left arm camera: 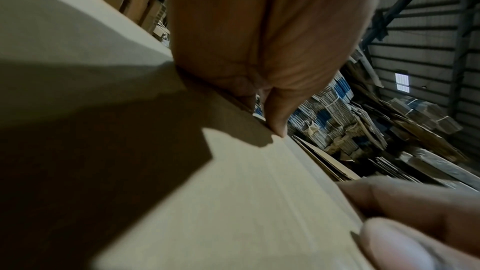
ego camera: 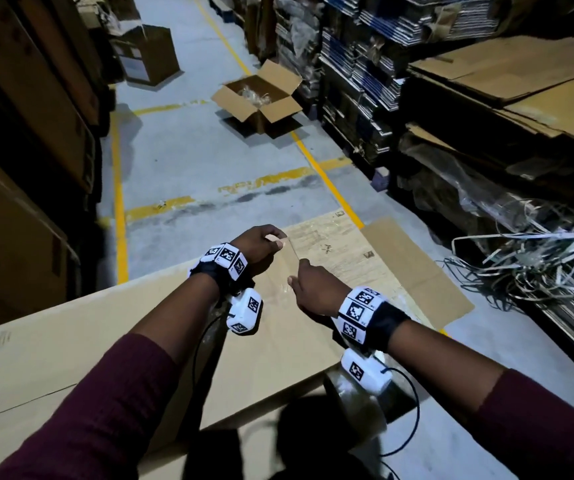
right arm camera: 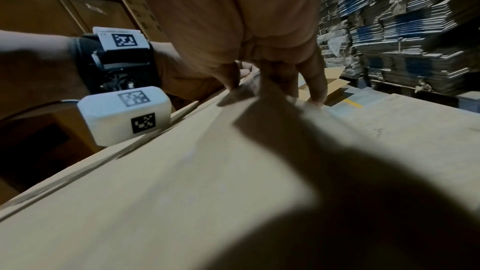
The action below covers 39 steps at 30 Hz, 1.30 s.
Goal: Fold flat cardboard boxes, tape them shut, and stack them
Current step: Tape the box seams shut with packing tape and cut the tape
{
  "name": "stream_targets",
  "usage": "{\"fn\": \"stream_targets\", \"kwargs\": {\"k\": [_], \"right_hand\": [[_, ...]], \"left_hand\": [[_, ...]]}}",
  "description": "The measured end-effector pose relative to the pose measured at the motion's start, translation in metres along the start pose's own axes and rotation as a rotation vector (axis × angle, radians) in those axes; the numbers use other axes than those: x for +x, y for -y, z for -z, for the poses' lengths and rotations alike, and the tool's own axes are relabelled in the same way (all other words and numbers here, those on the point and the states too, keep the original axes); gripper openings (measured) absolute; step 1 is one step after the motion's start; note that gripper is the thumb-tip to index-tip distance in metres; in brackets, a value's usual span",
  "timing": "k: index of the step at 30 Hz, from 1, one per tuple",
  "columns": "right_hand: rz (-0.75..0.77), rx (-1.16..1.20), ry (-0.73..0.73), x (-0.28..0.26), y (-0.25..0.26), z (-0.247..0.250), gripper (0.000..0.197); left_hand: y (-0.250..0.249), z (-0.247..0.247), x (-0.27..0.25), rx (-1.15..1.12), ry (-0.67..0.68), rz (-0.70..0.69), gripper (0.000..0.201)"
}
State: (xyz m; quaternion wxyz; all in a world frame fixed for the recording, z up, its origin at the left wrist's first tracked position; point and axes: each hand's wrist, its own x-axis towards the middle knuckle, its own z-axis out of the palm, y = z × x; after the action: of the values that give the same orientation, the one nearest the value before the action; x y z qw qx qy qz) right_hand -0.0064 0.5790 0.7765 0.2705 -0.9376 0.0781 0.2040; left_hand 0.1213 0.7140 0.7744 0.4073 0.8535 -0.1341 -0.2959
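Note:
A big brown cardboard box (ego camera: 112, 341) lies in front of me with its top flaps closed. Both hands hover over its far end. My left hand (ego camera: 273, 241) pinches one end of a clear tape strip (ego camera: 293, 250) between thumb and forefinger. My right hand (ego camera: 300, 268) pinches the strip a short way nearer to me, just above the box seam. In the left wrist view the left hand (left arm camera: 275, 124) sits at the cardboard's (left arm camera: 233, 202) edge. In the right wrist view the right fingers (right arm camera: 315, 91) reach down to the box top (right arm camera: 182, 192). A clear tape roll (ego camera: 354, 407) shows under my right wrist.
An open carton (ego camera: 261, 95) holding plastic stands on the grey floor ahead. Stacks of flat cardboard (ego camera: 365, 81) and loose strapping (ego camera: 527, 258) line the right side. Tall brown boxes (ego camera: 19, 133) wall the left. Yellow lines (ego camera: 119, 202) mark the aisle.

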Motion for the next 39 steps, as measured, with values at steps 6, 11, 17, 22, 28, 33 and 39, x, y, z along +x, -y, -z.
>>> {"fn": "stream_targets", "kwargs": {"k": [6, 11, 17, 22, 28, 33, 39], "right_hand": [[0.134, -0.093, 0.156, 0.023, -0.009, 0.028, 0.048], [0.192, -0.195, 0.186, 0.039, -0.011, 0.054, 0.037], [0.147, -0.225, 0.121, 0.056, 0.014, 0.046, 0.047], [0.081, -0.209, 0.219, 0.056, 0.008, 0.051, 0.055], [0.084, -0.187, 0.256, 0.038, -0.010, 0.037, 0.068], [0.331, -0.300, 0.124, -0.013, -0.039, 0.004, 0.114], [0.560, -0.547, 0.038, -0.062, -0.061, -0.019, 0.149]], "left_hand": [[-0.004, 0.014, 0.007, 0.015, 0.000, 0.008, 0.020], [0.002, 0.008, 0.010, -0.105, 0.013, 0.039, 0.020], [0.001, 0.009, 0.010, -0.035, -0.001, 0.020, 0.021], [-0.003, 0.007, 0.015, 0.084, 0.039, 0.003, 0.025], [-0.019, 0.005, 0.015, 0.259, 0.134, -0.008, 0.032], [-0.035, 0.007, 0.012, 0.378, 0.198, -0.015, 0.039], [-0.033, -0.003, 0.000, 0.551, 0.097, -0.079, 0.040]]}}
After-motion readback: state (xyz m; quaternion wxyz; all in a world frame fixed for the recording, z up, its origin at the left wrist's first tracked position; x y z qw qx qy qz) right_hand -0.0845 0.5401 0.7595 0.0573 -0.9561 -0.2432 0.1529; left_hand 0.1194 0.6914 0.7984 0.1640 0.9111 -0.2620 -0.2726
